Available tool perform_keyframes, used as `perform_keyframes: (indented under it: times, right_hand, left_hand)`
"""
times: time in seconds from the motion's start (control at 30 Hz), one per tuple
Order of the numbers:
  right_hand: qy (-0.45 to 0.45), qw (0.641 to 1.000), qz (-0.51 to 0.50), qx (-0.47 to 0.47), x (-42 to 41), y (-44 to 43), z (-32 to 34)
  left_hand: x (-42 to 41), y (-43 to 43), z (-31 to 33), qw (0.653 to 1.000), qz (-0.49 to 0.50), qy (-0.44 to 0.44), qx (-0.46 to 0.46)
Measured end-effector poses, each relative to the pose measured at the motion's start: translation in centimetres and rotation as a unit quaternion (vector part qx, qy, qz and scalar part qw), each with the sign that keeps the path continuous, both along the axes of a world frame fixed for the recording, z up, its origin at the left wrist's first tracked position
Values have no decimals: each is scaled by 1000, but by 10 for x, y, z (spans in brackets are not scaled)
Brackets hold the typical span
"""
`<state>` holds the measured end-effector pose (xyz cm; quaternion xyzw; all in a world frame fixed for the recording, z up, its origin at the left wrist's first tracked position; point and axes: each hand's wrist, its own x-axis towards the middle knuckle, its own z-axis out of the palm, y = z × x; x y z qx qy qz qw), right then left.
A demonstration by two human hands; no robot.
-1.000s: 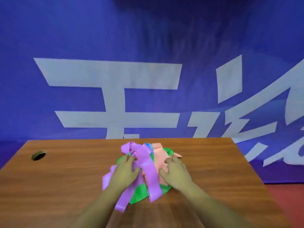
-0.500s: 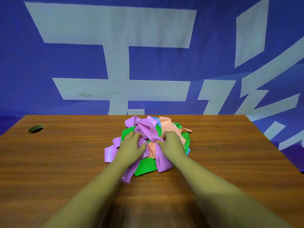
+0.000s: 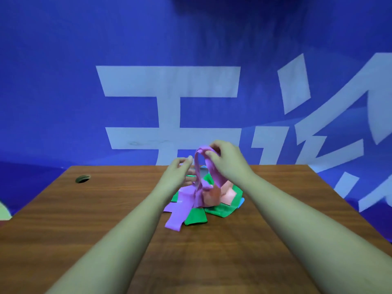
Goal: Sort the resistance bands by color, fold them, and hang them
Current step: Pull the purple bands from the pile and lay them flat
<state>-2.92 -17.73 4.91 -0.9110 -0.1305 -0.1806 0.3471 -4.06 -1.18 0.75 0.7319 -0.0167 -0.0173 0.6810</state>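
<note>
Your right hand (image 3: pixel 228 161) pinched the top of a purple band (image 3: pixel 202 150) between thumb and fingers, holding its loop up just above the centre of the frame. Your left hand (image 3: pixel 179 169) sat just beside the loop's left strand with its fingers curled; I couldn't tell whether it gripped anything. The loop ran down into the pile (image 3: pixel 220 212) mid-frame, where a green band (image 3: pixel 196 217) and a peach band (image 3: pixel 230 196) lay on the wooden table (image 3: pixel 106 209).

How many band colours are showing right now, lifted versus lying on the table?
Lifted by the right hand: 1 (purple band)
Lying on the table only: 3 (green bands, peach bands, blue band)
Total: 4 colours; bands per colour too tangled to count.
</note>
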Motion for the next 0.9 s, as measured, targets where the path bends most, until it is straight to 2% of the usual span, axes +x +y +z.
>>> perform_keyframes:
  times: [0.07,0.13,0.2,0.33,0.5,0.63,0.73,0.83,0.9]
  right_hand:
    - [18,999,45,-1,-20,1,9]
    - [41,995,87,5,-41,-1,14]
    - [62,991,114,27,-59,-5,16]
    - [89,987,130,43,-93,-18,15]
    - [125,981,149,18,-124,-33,11]
    - [167,973,129,-99,-134,-45,-3]
    - [234,952,109,-162,-137,-57,-16]
    - [285,944,103,-132,-140,-68,-24]
    - [301,948,93,-45,-142,-72,-27]
  left_hand:
    - [-12,-2,9,996,-23,17,-87]
    - [-24,0,12,995,-31,9,-98]
    - [-37,1,13,996,-49,-15,-66]
    - [-75,-1,20,993,-55,-52,85]
    - [-112,15,12,989,-117,-62,70]
    - [-128,27,2,980,-134,-74,125]
    - [-137,38,-1,982,-112,-75,133]
    - [-141,50,-8,980,-121,-61,146]
    - [-143,56,-12,979,-119,-56,158]
